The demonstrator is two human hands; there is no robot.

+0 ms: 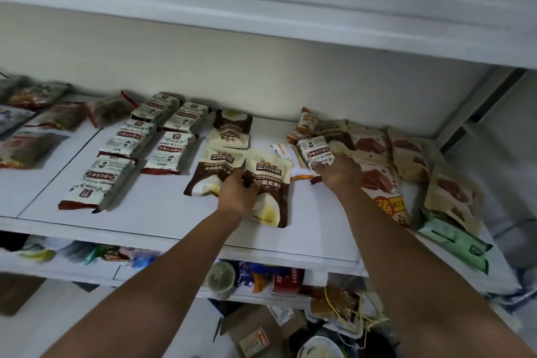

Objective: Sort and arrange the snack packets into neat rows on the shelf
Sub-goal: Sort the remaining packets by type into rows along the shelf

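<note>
On the white shelf (162, 221) lie snack packets. Several cream packets with red ends (98, 183) form two rows at centre left. Brown-and-cream packets (231, 128) run in a column at the middle. My left hand (239, 193) grips the near brown-and-cream packet (270, 183) at its left edge, beside another one (213, 171). My right hand (338, 173) is closed on a cream packet with red ends (315, 152) that rests against a loose pile at the right. An orange-and-white packet (286, 155) lies partly hidden between my hands.
Tan packets with red-brown pictures (406, 154) and a green packet (456, 244) are heaped at the shelf's right end. Blurred dark packets (32, 125) lie at the far left. An upper shelf (261, 9) overhangs. Lower shelves and the floor hold mixed goods, a jar (222, 279) and boxes.
</note>
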